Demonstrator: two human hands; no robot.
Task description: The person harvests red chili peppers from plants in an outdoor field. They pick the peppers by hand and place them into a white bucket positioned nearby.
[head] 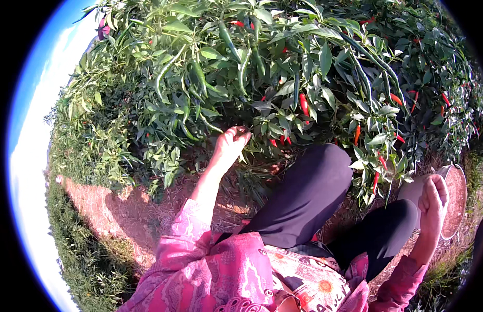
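Observation:
My left hand (231,142) reaches to the lower edge of a leafy chili pepper plant (210,50). Its thumb and fingers are bent together beside the tip of a green chili (210,124). Leaf shadow hides whether anything is between the fingertips. My right hand (434,195) is at the far right with its fingers curled in, overlapping the near side of a bucket (457,230) in the view. Its palm is turned away, so I cannot see what it may hold. Red chilies (304,104) and long green chilies (229,41) hang above and between my hands.
My bent knees (315,183) in dark trousers sit close against the plants. Straw-strewn bare soil (128,218) runs along the row to the left. Another row of green plants (81,257) borders that soil. Low red chilies (376,181) hang beside my right knee.

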